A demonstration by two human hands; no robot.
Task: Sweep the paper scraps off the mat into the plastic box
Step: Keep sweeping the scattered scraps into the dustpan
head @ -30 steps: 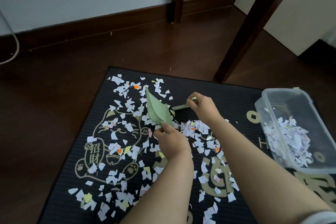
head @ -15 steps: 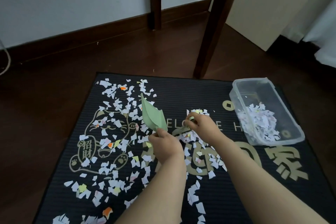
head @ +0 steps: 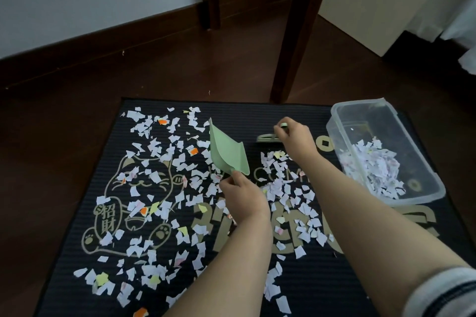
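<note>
The left hand (head: 242,201) is curled round the short handle of a pale green dustpan (head: 228,152), thumb on top. The pan is tilted on edge, its open mouth facing right and its pointed far corner raised over the black doormat (head: 244,113). The right hand (head: 296,139) reaches to the far side of the mat. Its fingers are curled, pinching the end of a small green hand brush (head: 268,139). The brush head sticks out to the left of the hand, low over the mat; whether it touches the mat cannot be told.

Paper scraps (head: 277,185), mostly white with a few yellow and orange ones, cover most of the mat. They lie thickly on the left over the printed lucky cat, and in a denser band between the two forearms, just near of the brush.

The clear plastic box (head: 333,121) sits open on the right edge of the mat, near the right forearm but apart from it. A heap of scraps lies in its near half.

A striped sleeve (head: 443,291) shows at the lower right. Two dark wooden legs (head: 298,28) stand on the wooden floor (head: 77,110) beyond the mat.
</note>
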